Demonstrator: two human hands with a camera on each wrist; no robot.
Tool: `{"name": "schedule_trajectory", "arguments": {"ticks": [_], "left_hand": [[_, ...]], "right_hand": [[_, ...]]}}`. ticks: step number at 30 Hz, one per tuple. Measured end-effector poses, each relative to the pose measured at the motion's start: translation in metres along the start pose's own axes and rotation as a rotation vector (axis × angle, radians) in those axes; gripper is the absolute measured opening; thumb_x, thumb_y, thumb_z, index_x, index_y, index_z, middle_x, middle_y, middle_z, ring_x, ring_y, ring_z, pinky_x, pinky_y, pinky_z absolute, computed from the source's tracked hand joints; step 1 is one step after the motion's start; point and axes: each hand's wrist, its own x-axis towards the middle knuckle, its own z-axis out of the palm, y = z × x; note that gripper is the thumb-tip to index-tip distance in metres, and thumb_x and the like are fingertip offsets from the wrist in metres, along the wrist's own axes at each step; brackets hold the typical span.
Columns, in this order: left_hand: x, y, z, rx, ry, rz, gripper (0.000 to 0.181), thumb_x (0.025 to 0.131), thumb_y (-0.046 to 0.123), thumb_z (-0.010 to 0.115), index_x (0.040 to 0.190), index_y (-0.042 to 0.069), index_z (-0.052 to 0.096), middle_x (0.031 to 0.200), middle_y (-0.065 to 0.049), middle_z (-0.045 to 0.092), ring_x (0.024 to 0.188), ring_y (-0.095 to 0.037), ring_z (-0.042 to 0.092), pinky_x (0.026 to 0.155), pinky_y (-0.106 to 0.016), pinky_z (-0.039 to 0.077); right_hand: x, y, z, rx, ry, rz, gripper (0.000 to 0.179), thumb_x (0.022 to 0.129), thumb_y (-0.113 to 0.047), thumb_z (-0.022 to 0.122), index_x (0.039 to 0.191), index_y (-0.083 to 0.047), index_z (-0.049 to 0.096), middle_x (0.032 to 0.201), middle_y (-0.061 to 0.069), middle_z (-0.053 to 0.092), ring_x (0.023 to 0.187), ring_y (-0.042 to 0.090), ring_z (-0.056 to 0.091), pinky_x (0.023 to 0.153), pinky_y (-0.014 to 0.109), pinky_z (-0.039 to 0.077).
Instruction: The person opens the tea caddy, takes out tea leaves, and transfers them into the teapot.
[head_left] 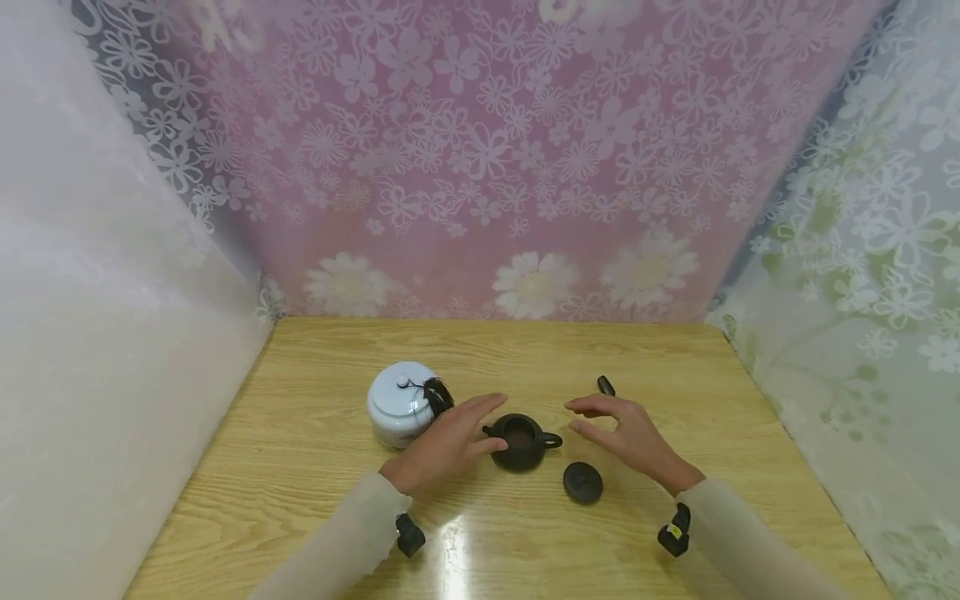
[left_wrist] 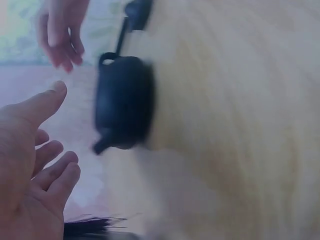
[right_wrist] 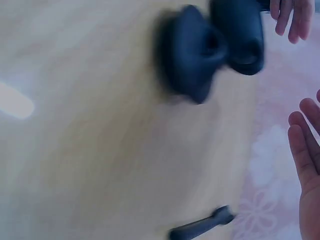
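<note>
A dark, lidless teapot (head_left: 519, 460) stands on the wooden table, its handle pointing right. My left hand (head_left: 447, 442) hovers over its left side with thumb and fingers spread; in the left wrist view this hand (left_wrist: 30, 165) holds nothing. The teapot's round dark lid (head_left: 582, 483) lies on the table at the front right, its knob showing in the right wrist view. To the right of the teapot, my right hand (head_left: 632, 435) is held in the air, fingers loosely bent and apart from the thumb. Nothing is in this hand (right_wrist: 311, 170) in the right wrist view either.
A pale lidded jar (head_left: 397, 404) with a black tassel (head_left: 437, 397) stands left of the teapot, close to my left hand. Behind my right hand lies a small dark stick-like object (head_left: 606, 385). Flower-patterned cloth walls (head_left: 525, 150) enclose the table's back and sides.
</note>
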Motion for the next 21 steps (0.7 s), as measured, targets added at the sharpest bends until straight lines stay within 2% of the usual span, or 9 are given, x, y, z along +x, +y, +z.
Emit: {"name": "schedule_trajectory", "arguments": {"ticks": [3,6,13,14,17,20,21], "left_hand": [[-0.001,0.012,-0.013,0.0,0.017,0.004,0.078,0.107,0.052,0.067,0.173,0.033,0.031,0.177,0.005,0.036,0.164,-0.021,0.037,0.131,-0.05,0.042],[-0.001,0.026,-0.028,0.012,0.045,0.03,0.077,0.107,0.052,0.067,0.173,0.029,0.035,0.177,0.002,0.038,0.163,-0.024,0.039,0.129,-0.053,0.043],[-0.006,0.048,-0.07,0.034,0.146,0.111,0.076,0.106,0.039,0.075,0.17,0.019,0.041,0.174,-0.006,0.043,0.159,-0.029,0.045,0.126,-0.055,0.046],[-0.007,0.048,-0.077,0.038,0.164,0.124,0.075,0.106,0.037,0.075,0.17,0.017,0.041,0.173,-0.008,0.044,0.153,-0.03,0.054,0.122,-0.055,0.051],[-0.011,0.044,-0.093,0.07,0.219,0.139,0.076,0.105,0.034,0.077,0.169,0.013,0.043,0.172,-0.012,0.046,0.149,-0.034,0.057,0.119,-0.056,0.053],[-0.015,0.032,-0.107,0.093,0.251,0.107,0.076,0.104,0.033,0.078,0.168,0.011,0.044,0.17,-0.013,0.047,0.149,-0.035,0.057,0.12,-0.058,0.053],[-0.018,0.028,-0.111,0.097,0.255,0.087,0.077,0.104,0.034,0.078,0.168,0.011,0.044,0.17,-0.013,0.048,0.156,-0.036,0.049,0.123,-0.059,0.049]], "right_hand": [[0.018,-0.009,-0.001,0.01,0.003,-0.02,0.033,0.105,-0.025,0.076,0.137,-0.016,0.077,0.134,0.003,0.078,0.116,0.03,0.076,0.098,0.057,0.064],[0.036,-0.016,0.002,0.038,0.004,-0.039,0.034,0.106,-0.026,0.075,0.139,-0.017,0.075,0.135,0.004,0.077,0.115,0.029,0.077,0.098,0.055,0.065],[0.075,-0.04,0.017,0.136,-0.043,-0.039,0.039,0.106,-0.027,0.075,0.143,-0.015,0.072,0.14,0.008,0.075,0.119,0.031,0.076,0.103,0.061,0.062],[0.08,-0.043,0.019,0.137,-0.05,-0.039,0.04,0.106,-0.029,0.075,0.144,-0.016,0.072,0.141,0.007,0.074,0.12,0.03,0.075,0.103,0.06,0.062],[0.094,-0.053,0.027,0.151,-0.066,-0.041,0.042,0.106,-0.032,0.075,0.145,-0.018,0.071,0.143,0.006,0.073,0.121,0.028,0.075,0.104,0.057,0.063],[0.105,-0.062,0.034,0.166,-0.075,-0.041,0.042,0.106,-0.035,0.075,0.145,-0.021,0.071,0.143,0.003,0.073,0.121,0.026,0.074,0.104,0.054,0.063],[0.109,-0.065,0.036,0.176,-0.077,-0.043,0.042,0.106,-0.036,0.075,0.145,-0.021,0.071,0.143,0.002,0.073,0.121,0.026,0.074,0.104,0.055,0.063]]}}
